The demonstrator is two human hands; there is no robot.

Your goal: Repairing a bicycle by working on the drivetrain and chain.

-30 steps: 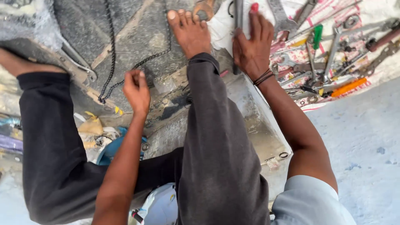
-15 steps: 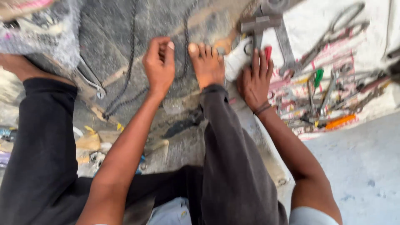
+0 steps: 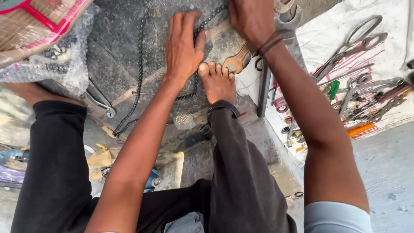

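the left hand (image 3: 183,47) lay palm-down and flat on the dark rubber mat (image 3: 116,64), fingers spread slightly and holding nothing; its fingertips rested on or just beside a black chain (image 3: 140,69) that ran across the mat in a long loop. the right hand (image 3: 252,19) was at the top edge of the view, knuckles up, fingers curled down over the chain and mat near a large wrench (image 3: 238,60); whether it gripped anything could not be told, since the fingertips were cut off or hidden. a dark band circled the right wrist. the person's bare right foot (image 3: 217,82) pressed on the mat between the two hands, its toes just beside the left hand's thumb. both legs wore black trousers. a second wrench (image 3: 101,101) lay on the mat's left portion, near the chain's lower bend. to the right, a white cloth (image 3: 327,34) carried loose tools: large scissors (image 3: 353,43), a green-handled screwdriver (image 3: 334,89), an orange-handled tool (image 3: 360,129) and several pliers. a grey steel bar (image 3: 264,90) lay along the cloth's left edge. a bubble-wrapped framed item (image 3: 39,26) occupied the upper left corner.
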